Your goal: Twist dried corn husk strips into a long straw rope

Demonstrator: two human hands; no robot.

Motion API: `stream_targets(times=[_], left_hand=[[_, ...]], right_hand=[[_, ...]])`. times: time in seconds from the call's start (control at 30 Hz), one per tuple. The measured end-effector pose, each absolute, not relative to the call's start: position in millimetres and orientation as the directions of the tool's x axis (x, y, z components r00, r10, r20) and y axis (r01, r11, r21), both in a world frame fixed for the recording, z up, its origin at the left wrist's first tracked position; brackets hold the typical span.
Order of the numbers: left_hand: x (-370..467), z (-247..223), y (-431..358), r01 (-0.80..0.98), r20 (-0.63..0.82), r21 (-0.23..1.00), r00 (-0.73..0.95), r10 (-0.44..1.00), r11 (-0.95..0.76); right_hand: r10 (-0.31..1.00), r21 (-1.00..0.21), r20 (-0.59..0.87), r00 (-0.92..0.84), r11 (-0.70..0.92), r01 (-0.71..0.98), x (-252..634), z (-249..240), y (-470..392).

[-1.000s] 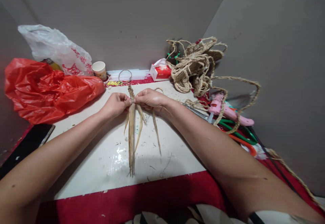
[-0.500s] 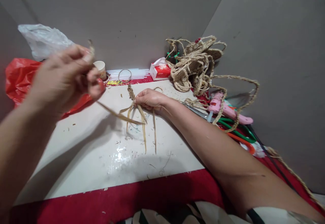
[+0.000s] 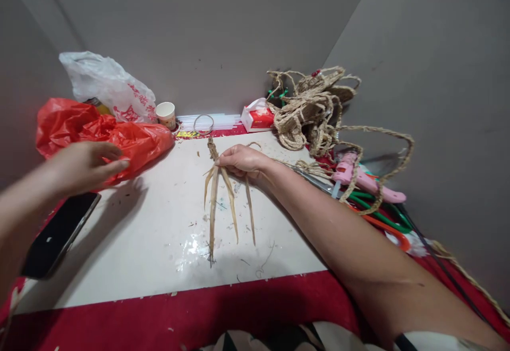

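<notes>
My right hand (image 3: pixel 243 160) is closed, pinching a small piece of braided dried straw (image 3: pixel 213 152) between thumb and fingers. The braid's short knotted part points away from me, and several loose flat strands (image 3: pixel 213 207) fan out towards me over the white board (image 3: pixel 159 245). Part of the piece lies hidden behind the fingers. Over on the left, my left hand (image 3: pixel 87 165) hovers with fingers apart and nothing seen in it, slightly blurred. It is nearest to the red plastic bag (image 3: pixel 147 141) and a black phone (image 3: pixel 59 237).
A white plastic bag (image 3: pixel 107 85), a paper cup (image 3: pixel 166 114), clear glue sticks (image 3: pixel 223 121), a ring (image 3: pixel 203 124) and a tissue pack (image 3: pixel 257 116) line the back. On the right are a heap of braided straw rope (image 3: pixel 314 106), a pink glue gun (image 3: pixel 362 181) and green-handled scissors (image 3: pixel 374 213).
My left hand has moved down and left, and the small piece at its fingertips no longer shows there. A strand that stretched towards it now lies straight. The right hand keeps its pinch.
</notes>
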State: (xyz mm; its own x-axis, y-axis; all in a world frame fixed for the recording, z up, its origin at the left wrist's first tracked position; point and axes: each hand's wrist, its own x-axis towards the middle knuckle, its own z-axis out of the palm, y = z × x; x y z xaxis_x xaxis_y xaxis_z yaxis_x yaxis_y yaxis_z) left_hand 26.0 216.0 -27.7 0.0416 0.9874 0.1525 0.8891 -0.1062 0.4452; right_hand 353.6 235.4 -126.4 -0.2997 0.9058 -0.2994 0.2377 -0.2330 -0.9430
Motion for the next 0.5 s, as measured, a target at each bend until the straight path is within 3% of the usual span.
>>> stream_targets(times=[0.07,0.13,0.2,0.33,0.5], left_hand=[[69,-50,211,0.874,0.009,0.451,0.200,0.980,-0.182],[113,-75,210,0.713,-0.050,0.668,0.327,0.944,-0.211],[150,-96,214,0.617,-0.029,0.748,0.397,0.917,-0.244],[187,-117,226,0.449,-0.035,0.880,0.387,0.921,-0.155],[182,-118,232,0.299,-0.182,0.951,0.350,0.919,0.075]], right_hand=[[0.891,-0.948,-0.312,-0.329,-0.272,0.164,353,-127,236],[0.879,-0.947,-0.319,-0.354,-0.306,0.094,352,-127,235],[0.876,-0.947,-0.313,-0.368,-0.318,0.047,352,-127,235],[0.880,-0.952,-0.286,-0.380,-0.307,0.006,354,-127,236],[0.862,-0.954,-0.284,-0.420,-0.297,0.037,359,-128,239]])
